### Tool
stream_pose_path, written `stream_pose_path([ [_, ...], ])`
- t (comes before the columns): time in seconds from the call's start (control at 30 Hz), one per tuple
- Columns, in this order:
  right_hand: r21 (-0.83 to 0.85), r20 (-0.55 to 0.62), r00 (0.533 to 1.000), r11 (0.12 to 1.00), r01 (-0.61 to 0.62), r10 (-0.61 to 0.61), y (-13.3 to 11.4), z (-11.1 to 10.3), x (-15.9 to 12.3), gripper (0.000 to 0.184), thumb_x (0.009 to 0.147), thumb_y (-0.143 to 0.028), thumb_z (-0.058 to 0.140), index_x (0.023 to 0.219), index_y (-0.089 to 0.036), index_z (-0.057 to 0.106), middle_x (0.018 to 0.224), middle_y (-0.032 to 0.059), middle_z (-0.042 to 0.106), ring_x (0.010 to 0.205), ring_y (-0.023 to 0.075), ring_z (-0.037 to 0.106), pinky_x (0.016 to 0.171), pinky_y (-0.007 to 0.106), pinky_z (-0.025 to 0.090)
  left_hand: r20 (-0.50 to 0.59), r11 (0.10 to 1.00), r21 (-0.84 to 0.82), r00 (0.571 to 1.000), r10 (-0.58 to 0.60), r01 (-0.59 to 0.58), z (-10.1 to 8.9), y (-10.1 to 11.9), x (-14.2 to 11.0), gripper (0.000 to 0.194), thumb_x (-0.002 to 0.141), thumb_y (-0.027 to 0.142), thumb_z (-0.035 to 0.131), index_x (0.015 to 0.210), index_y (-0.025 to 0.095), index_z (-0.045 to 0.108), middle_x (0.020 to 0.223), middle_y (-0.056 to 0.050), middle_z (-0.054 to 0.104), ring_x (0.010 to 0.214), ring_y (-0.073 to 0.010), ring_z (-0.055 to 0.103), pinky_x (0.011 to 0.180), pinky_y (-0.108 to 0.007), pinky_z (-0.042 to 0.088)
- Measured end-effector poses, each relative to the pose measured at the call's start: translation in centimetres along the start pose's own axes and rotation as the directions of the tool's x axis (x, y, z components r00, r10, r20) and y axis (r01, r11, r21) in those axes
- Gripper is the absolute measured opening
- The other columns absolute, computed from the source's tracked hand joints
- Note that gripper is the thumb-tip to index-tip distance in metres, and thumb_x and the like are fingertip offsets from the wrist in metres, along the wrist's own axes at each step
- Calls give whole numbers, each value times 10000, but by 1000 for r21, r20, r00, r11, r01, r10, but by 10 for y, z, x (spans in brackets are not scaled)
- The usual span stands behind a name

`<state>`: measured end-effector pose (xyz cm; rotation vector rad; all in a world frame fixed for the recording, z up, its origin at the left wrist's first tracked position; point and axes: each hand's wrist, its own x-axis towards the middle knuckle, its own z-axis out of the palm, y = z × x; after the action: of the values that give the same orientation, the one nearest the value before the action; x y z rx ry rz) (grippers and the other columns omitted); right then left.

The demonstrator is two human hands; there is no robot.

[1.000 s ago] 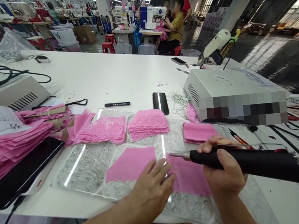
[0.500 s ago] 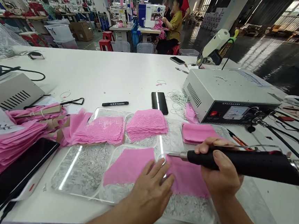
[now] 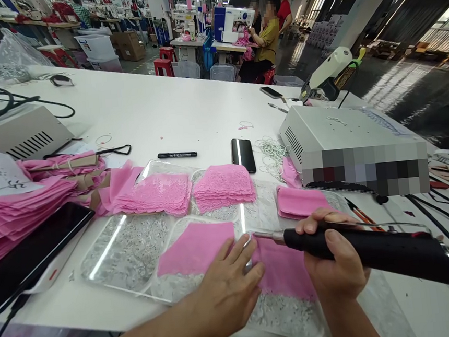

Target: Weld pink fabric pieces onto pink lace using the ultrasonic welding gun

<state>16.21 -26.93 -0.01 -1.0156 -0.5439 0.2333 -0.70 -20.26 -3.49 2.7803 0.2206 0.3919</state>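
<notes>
My right hand (image 3: 334, 256) is wrapped round the black handle of a handheld welding gun (image 3: 377, 249). Its thin metal tip points left and meets the upper left corner of a pink fabric piece (image 3: 283, 268). My left hand (image 3: 229, 288) lies flat with fingers apart, its fingertips by the tip and between that piece and another pink fabric panel (image 3: 196, 247). Both pieces rest on clear, speckled plastic sheeting (image 3: 126, 256). Just beyond are two stacks of pink lace pieces, one on the left (image 3: 156, 193) and one in the middle (image 3: 224, 187), and a folded pink cloth (image 3: 300, 201).
A grey power box (image 3: 346, 126) stands at right, with cables beside it. A phone (image 3: 243, 155), a black marker (image 3: 177, 155) and tangled thread (image 3: 272, 151) lie beyond the stacks. At left are bundled pink fabric (image 3: 23, 207) and a large black phone (image 3: 39, 253). People work farther back.
The whole view has shifted slightly, so things sit a little farther right. Both hands and the welding gun keep nearly the same place against the fabric.
</notes>
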Motion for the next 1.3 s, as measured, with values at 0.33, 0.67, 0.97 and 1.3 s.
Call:
stream_pose_path([
  [0.33, -5, 7, 999, 999, 54, -54, 1, -2, 2, 116, 680, -200, 606, 795, -185, 614, 768, 5, 568, 582, 109, 525, 524, 302, 496, 14, 1000, 19, 1000, -7, 7, -4, 0, 2, 289, 917, 295, 506, 1166, 159, 563, 1396, -176, 485, 1358, -355, 381, 1075, -536, 353],
  [0.67, -19, -4, 997, 997, 76, -76, 1, 0, 2, 114, 666, -189, 607, 781, -187, 614, 746, 1, 572, 578, 116, 525, 517, 305, 492, 42, 999, 35, 999, -15, 13, -8, 0, 4, 296, 910, 315, 521, 1166, 172, 566, 1398, -164, 483, 1351, -350, 390, 1065, -532, 362],
  [0.97, -27, 37, 997, 997, 66, -65, 3, 0, -1, 100, 700, -199, 605, 799, -185, 607, 774, 4, 572, 589, 108, 538, 556, 310, 503, 25, 999, 34, 1000, -9, 8, -5, -1, 3, 289, 901, 305, 529, 1152, 169, 572, 1385, -165, 492, 1353, -358, 386, 1067, -538, 361],
  [1.3, -7, 84, 991, 994, 105, -104, 5, 1, 0, 77, 747, -171, 611, 805, -204, 573, 774, -18, 585, 604, 105, 560, 584, 304, 525, 16, 1000, 1, 1000, -15, 15, -5, -4, 4, 270, 901, 275, 509, 1146, 183, 575, 1401, -147, 485, 1381, -345, 348, 1092, -545, 338],
])
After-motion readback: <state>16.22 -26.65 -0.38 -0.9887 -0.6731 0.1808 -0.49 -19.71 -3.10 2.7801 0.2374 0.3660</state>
